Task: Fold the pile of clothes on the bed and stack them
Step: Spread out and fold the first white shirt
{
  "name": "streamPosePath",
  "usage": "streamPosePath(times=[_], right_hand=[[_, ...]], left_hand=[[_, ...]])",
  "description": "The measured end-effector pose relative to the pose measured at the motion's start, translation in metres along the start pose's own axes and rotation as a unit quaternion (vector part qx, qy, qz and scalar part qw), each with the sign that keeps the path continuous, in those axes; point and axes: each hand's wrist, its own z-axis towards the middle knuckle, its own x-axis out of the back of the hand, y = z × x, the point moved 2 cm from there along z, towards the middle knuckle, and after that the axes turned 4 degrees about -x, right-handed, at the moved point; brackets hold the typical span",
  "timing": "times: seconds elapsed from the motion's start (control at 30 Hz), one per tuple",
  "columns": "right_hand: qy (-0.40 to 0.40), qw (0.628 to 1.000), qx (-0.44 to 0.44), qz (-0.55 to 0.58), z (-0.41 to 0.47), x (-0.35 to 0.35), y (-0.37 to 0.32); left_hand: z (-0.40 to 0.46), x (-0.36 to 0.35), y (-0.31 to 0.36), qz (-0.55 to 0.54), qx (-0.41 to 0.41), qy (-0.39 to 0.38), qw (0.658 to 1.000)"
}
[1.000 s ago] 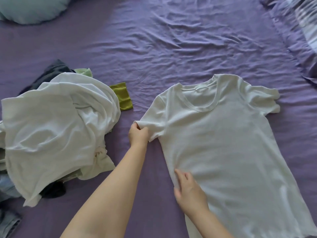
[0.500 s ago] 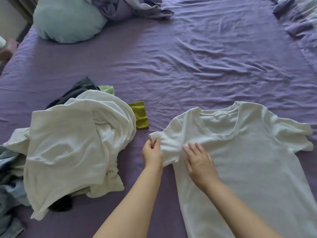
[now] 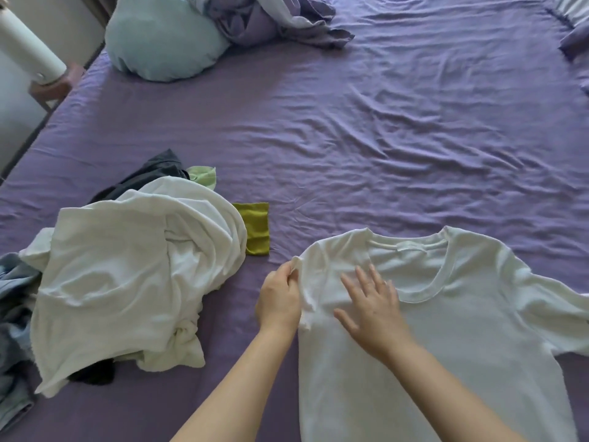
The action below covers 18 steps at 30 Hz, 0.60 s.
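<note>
A white T-shirt (image 3: 446, 330) lies spread flat on the purple bed sheet (image 3: 350, 138), collar toward the far side. My left hand (image 3: 279, 299) pinches the edge of its left sleeve, which is folded in over the shoulder. My right hand (image 3: 371, 306) presses flat, fingers spread, on the shirt just right of that sleeve. To the left sits the unfolded pile (image 3: 127, 266): a large crumpled white garment on top, dark, pale green and light blue pieces beneath.
A small olive-green folded cloth (image 3: 255, 229) lies between the pile and the shirt. A pale blue pillow (image 3: 162, 39) and bunched purple bedding (image 3: 271, 20) lie at the far left. The bed's left edge meets a small table holding a white cylinder (image 3: 28, 49).
The view has tilted up, showing more of the bed's far side. My right hand moved up from the shirt's side to its shoulder, and the left sleeve is folded further inward.
</note>
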Motion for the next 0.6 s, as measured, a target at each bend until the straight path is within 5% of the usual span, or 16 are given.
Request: streamPosePath(times=[0.1, 0.2, 0.27, 0.37, 0.47, 0.6], right_hand=[[0.051, 0.997, -0.014, 0.052, -0.033, 0.019, 0.041], [0.113, 0.991, -0.029, 0.06, -0.058, 0.03, 0.081], [0.144, 0.988, -0.037, 0.042, -0.07, 0.033, 0.107], [0.17, 0.982, -0.079, 0.031, -0.077, 0.037, 0.152], [0.188, 0.971, -0.143, 0.02, -0.08, 0.047, 0.201], [0.173, 0.956, -0.231, 0.052, -0.079, 0.064, 0.259]], left_hand=[[-0.003, -0.023, 0.031, -0.039, 0.01, 0.022, 0.999], [-0.018, -0.054, 0.053, -0.06, -0.002, -0.046, 0.997], [-0.033, -0.077, 0.053, 0.034, -0.066, -0.09, 0.993], [-0.052, -0.105, 0.04, 0.279, -0.139, -0.151, 0.938], [-0.057, -0.121, 0.031, 0.385, -0.127, -0.188, 0.895], [-0.062, -0.132, 0.051, 0.417, -0.054, -0.148, 0.895]])
